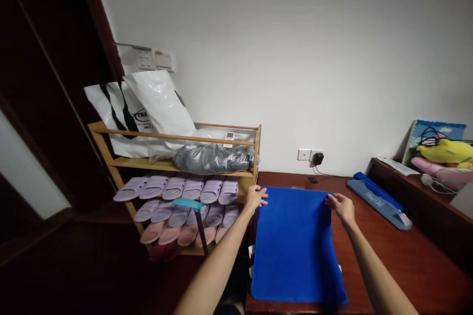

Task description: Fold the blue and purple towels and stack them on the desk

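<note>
A bright blue rectangular cloth (291, 246) is spread over the near left part of the reddish-brown wooden table (384, 266). At its far left corner, my left hand (255, 199) pinches the edge between thumb and fingers. My right hand (342, 207) grips the far right corner the same way. The cloth's right side is slightly raised and curved, with a dark shadow along it. Small white tags stick out from both sides. Further right on the table lies a folded blue and grey-blue cloth (380, 203), apart from my hands.
Left of the table, a wooden shoe rack (177, 135) holds rows of lilac and pink slippers (192, 187), white bags (158, 103) and a grey plastic-wrapped bundle (218, 157). A black plug (318, 158) is in the wall socket. A yellow plush toy (445, 151) sits on the right ledge.
</note>
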`<state>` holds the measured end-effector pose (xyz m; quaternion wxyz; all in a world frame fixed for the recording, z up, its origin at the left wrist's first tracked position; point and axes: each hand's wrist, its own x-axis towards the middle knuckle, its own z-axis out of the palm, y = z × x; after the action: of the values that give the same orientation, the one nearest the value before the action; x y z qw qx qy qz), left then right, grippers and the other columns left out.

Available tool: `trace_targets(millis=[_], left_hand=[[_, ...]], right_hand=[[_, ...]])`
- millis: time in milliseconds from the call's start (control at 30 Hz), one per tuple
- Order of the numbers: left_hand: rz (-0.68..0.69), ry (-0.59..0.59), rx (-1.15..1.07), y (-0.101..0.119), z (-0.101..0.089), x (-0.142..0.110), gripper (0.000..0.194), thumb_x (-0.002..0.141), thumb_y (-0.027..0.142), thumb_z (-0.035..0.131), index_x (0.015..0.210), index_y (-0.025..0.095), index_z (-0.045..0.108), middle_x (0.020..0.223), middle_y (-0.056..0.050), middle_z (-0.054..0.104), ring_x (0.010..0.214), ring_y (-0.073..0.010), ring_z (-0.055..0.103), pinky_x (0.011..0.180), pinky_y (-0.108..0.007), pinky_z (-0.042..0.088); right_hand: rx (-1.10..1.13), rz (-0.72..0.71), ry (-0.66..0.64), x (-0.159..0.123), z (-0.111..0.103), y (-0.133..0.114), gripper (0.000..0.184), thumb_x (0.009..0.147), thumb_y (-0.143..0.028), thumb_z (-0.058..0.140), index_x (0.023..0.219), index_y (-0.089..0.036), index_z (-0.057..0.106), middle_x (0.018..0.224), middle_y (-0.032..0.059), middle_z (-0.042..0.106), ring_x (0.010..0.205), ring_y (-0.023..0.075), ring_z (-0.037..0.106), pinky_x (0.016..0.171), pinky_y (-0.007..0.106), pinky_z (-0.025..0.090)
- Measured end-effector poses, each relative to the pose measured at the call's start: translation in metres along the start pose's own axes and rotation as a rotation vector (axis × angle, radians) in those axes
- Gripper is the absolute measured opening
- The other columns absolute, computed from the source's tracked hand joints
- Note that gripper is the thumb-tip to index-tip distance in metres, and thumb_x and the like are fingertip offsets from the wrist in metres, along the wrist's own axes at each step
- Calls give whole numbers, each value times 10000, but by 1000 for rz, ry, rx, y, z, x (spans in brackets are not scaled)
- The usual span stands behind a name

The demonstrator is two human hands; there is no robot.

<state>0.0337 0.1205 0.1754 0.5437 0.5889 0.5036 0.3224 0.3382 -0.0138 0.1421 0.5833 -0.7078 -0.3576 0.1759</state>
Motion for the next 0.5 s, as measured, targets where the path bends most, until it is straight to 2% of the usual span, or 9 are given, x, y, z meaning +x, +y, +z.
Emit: trace_targets(millis=[100,267,367,433,500], left_hand=[[-28,-6,64,-10,5,26,317,907,348,556,1167,167,545,1133,-69,585,931,-193,604,787,-396,528],[32,-2,234,-28,18,56,339,914,353,541,1199,170,527,1172,-81,576,964,-205,603,809,-412,522],[157,0,389,-55,40,50,384,952,301,445,1318,184,437,1307,-128,527,1135,-230,546,940,-441,450],[257,-37,511,-80,55,38,457,925,282,474,1367,196,400,1416,-134,438,1290,-249,410,1060,-472,317],[343,-87,630,-102,65,27,503,878,313,536,1363,229,430,1481,-95,352,1371,-256,275,1122,-499,172]], right_hand=[[-35,10,-7,15,7,19,495,649,-640,584,806,-171,621,756,118,733,751,272,702,617,349,572],[-175,-4,-41,34,26,42,531,759,-608,453,969,-152,625,876,146,730,835,269,695,713,379,567],[-312,-63,-116,20,55,61,611,790,-573,423,1205,-141,546,1118,160,671,1024,260,640,881,403,506],[-406,-122,-221,1,76,77,634,766,-567,481,1280,-196,508,1259,112,602,1163,240,556,996,399,423],[-501,-170,-311,-17,90,92,623,752,-570,513,1292,-257,509,1368,56,513,1295,222,420,1093,416,297]])
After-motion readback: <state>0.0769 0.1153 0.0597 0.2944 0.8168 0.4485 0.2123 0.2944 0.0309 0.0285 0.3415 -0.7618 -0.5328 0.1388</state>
